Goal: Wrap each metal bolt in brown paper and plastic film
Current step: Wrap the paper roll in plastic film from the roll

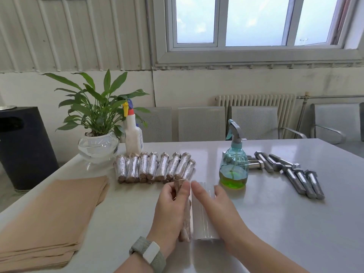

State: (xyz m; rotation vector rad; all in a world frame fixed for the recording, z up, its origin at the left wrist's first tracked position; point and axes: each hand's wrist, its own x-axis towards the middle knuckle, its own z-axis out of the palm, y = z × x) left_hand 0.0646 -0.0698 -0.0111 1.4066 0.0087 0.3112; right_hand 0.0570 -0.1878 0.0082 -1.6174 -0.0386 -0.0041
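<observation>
item: paper-wrapped bolt, lying lengthwise along the near middle of the table, just beside a roll of plastic film.
left hand: grip curled round the bolt, thumb and fingers pinching its far end, where the brown paper is twisted.
right hand: grip released, fingers straight and laid flat on top of the film roll.
step in hand, as judged: film wrap over the paper layer.
handling notes: hold the bolt parallel to the roll so the film feeds on square; keep the flat hand steadying the roll so the film stays taut; turn the bolt evenly and overlap each pass; cover both paper ends so they cannot unfold; whether the film edge is already caught on the bolt cannot be told.
stock: finished wrapped bolts in a row behind; bare bolts to the right, past a green spray bottle; brown paper sheets stacked at left.
</observation>
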